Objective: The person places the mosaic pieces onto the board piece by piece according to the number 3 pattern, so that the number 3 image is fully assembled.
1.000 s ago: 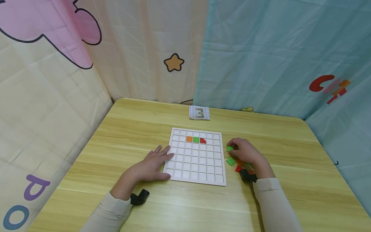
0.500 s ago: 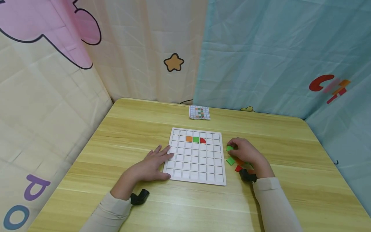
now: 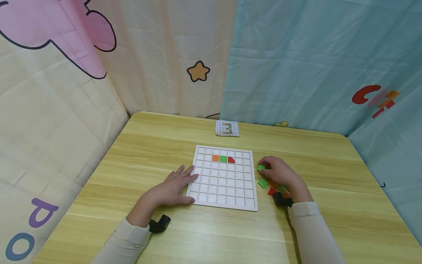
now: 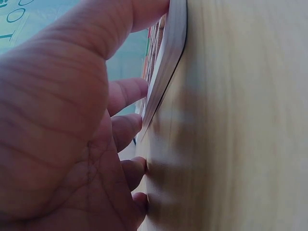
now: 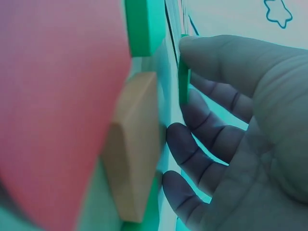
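Observation:
A white grid board (image 3: pixel 221 201) lies mid-table, with an orange square (image 3: pixel 215 158), a green square (image 3: pixel 224 158) and a red rounded piece (image 3: pixel 231 160) side by side in one row. My left hand (image 3: pixel 173 189) spreads its fingers over the board's left edge; the left wrist view shows the thumb and fingertips at that edge (image 4: pixel 168 57). Right of the board, my right hand (image 3: pixel 278 171) pinches a green tile (image 5: pixel 184 79) between thumb and fingers. Loose pieces lie under and beside this hand: a green tile (image 3: pixel 262 183), an orange one (image 3: pixel 272 184) and a red one (image 3: pixel 271 191).
A small card (image 3: pixel 227 128) printed with a coloured grid pattern lies at the table's back edge. Printed curtains (image 3: pixel 296 73) stand behind and beside the wooden table (image 3: pixel 211 238). Black wrist-camera mounts (image 3: pixel 160 224) hang at both wrists.
The green tile in the right fingers has tipped up very slightly. Both hands and the pieces on the board are otherwise where they were.

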